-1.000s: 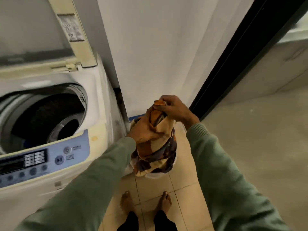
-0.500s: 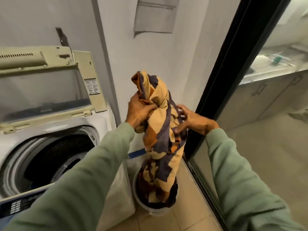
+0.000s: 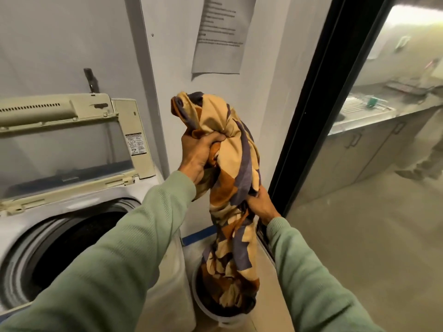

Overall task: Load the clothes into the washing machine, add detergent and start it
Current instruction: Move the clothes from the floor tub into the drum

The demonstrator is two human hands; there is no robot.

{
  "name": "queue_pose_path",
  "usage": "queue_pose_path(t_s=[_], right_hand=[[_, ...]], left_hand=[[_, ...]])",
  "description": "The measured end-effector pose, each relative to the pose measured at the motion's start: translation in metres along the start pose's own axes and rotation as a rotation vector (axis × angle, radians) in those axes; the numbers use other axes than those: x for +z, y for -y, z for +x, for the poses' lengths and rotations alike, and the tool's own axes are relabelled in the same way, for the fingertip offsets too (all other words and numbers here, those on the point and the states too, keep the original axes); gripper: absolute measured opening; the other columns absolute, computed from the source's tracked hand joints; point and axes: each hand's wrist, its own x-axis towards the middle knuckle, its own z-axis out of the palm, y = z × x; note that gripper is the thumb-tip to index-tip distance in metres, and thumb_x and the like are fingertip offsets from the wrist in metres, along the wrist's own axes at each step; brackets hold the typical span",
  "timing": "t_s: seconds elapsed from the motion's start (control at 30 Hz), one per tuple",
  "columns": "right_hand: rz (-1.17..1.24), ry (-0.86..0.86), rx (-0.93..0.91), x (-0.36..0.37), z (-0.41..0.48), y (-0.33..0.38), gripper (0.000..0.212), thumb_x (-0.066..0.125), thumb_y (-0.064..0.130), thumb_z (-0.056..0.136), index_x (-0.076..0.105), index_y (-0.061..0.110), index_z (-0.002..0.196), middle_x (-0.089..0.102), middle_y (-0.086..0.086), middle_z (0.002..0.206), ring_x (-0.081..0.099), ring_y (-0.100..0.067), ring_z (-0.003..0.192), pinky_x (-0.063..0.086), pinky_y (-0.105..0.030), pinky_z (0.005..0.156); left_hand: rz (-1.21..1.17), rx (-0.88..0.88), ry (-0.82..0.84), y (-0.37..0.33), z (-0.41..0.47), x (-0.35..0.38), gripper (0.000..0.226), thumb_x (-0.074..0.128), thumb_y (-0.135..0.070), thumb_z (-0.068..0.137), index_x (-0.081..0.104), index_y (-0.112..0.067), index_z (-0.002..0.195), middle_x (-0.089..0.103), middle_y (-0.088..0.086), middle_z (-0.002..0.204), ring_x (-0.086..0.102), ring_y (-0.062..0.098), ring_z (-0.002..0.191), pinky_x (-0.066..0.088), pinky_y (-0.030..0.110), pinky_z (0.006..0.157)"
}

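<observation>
Washing machine (image 3: 72,204): a white top-loader at the lower left of the view, taken here as the landmark.
Lid (image 3: 67,144): raised and leaning back at the rear of the washing machine, with a clear window and a small printed label at its right edge.
Drum (image 3: 79,240): open at the top of the washing machine and dark inside; what it contains cannot be told.
Cloth (image 3: 235,164): patterned in cream, orange and grey-purple, and drawn up into a long twisted column to the right of the washing machine, apart from its opening. The top end flops over above the upper grip and the lower end lies in the tub.
Tub (image 3: 206,307): round and white-rimmed, on the floor just beside the right side of the washing machine, with more of the patterned fabric bunched inside.
Left hand (image 3: 199,156): fingers curled tight around a bunch of the cloth near its top, higher than the washing machine's lid hinge.
Right hand (image 3: 261,204): grips the cloth lower down, on the side away from the washing machine.
Sleeves (image 3: 124,255): pale green, one on each forearm.
Notice (image 3: 220,34): a printed sheet on the wall, up and to the right of the washing machine; the text is too blurred to read.
Door frame (image 3: 318,104): black and slanted, beyond the cloth from the washing machine.
Table (image 3: 374,118): far right of the washing machine, seen through the glass, with cupboards below.
</observation>
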Motion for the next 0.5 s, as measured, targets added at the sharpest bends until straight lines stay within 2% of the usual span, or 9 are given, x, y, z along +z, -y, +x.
queue_pose_path(t_s=[0.03,0.1,0.23,0.33,0.37,0.43,0.5], right_hand=[[0.027,-0.024,0.001,0.000,0.001,0.006,0.039,0.063,0.000,0.087,0.057,0.004,0.126,0.068,-0.007,0.110,0.066,-0.019,0.099,0.053,-0.030,0.081],[0.057,-0.048,-0.014,-0.004,0.004,0.017,0.034,0.060,-0.005,0.087,0.060,0.004,0.120,0.070,-0.007,0.106,0.067,-0.020,0.096,0.055,-0.035,0.081],[0.075,-0.086,-0.095,-0.020,0.006,0.050,0.049,0.045,-0.019,0.086,0.057,0.010,0.124,0.065,-0.003,0.109,0.063,-0.015,0.099,0.055,-0.019,0.079],[0.080,-0.138,-0.146,-0.040,0.016,0.076,0.032,0.041,-0.013,0.089,0.060,0.001,0.110,0.067,-0.016,0.109,0.064,-0.027,0.099,0.054,-0.033,0.082],[0.084,-0.150,-0.162,-0.047,0.018,0.088,0.026,0.042,-0.011,0.090,0.060,-0.001,0.106,0.067,-0.017,0.103,0.064,-0.029,0.095,0.054,-0.035,0.079],[0.087,-0.169,-0.205,-0.057,0.020,0.116,0.022,0.042,-0.008,0.091,0.059,0.004,0.096,0.063,-0.011,0.089,0.061,-0.022,0.084,0.051,-0.027,0.068],[0.082,-0.198,-0.262,-0.066,0.021,0.142,0.026,0.042,-0.006,0.090,0.059,0.013,0.089,0.062,-0.005,0.085,0.059,-0.016,0.080,0.050,-0.025,0.067]], left_hand=[[-0.029,-0.031,-0.003,-0.003,0.002,-0.003,0.042,0.082,-0.005,0.062,0.068,-0.003,0.101,0.073,0.003,0.083,0.070,0.014,0.069,0.055,0.025,0.059],[-0.064,-0.099,0.021,-0.006,0.005,-0.010,0.048,0.082,-0.012,0.057,0.069,-0.004,0.103,0.074,0.005,0.087,0.071,0.021,0.076,0.055,0.028,0.062],[0.001,-0.062,0.057,-0.011,0.007,-0.020,0.060,0.084,-0.022,0.058,0.066,-0.010,0.113,0.074,0.004,0.098,0.070,0.022,0.086,0.055,0.032,0.062],[0.072,-0.017,-0.028,-0.014,0.001,-0.022,0.036,0.081,-0.020,0.073,0.064,-0.018,0.105,0.072,-0.006,0.087,0.068,0.013,0.077,0.056,0.034,0.062],[0.102,-0.020,-0.050,-0.013,-0.003,-0.022,0.037,0.079,-0.021,0.077,0.062,-0.018,0.110,0.071,-0.006,0.093,0.067,0.012,0.082,0.057,0.032,0.062],[0.161,-0.051,-0.058,-0.010,-0.010,-0.025,0.056,0.077,-0.035,0.079,0.055,-0.019,0.128,0.066,-0.001,0.114,0.065,0.015,0.098,0.058,0.033,0.062],[0.213,-0.099,-0.085,-0.010,-0.018,-0.027,0.087,0.082,-0.055,0.064,0.045,-0.024,0.137,0.056,0.002,0.130,0.059,0.021,0.111,0.057,0.039,0.068]])
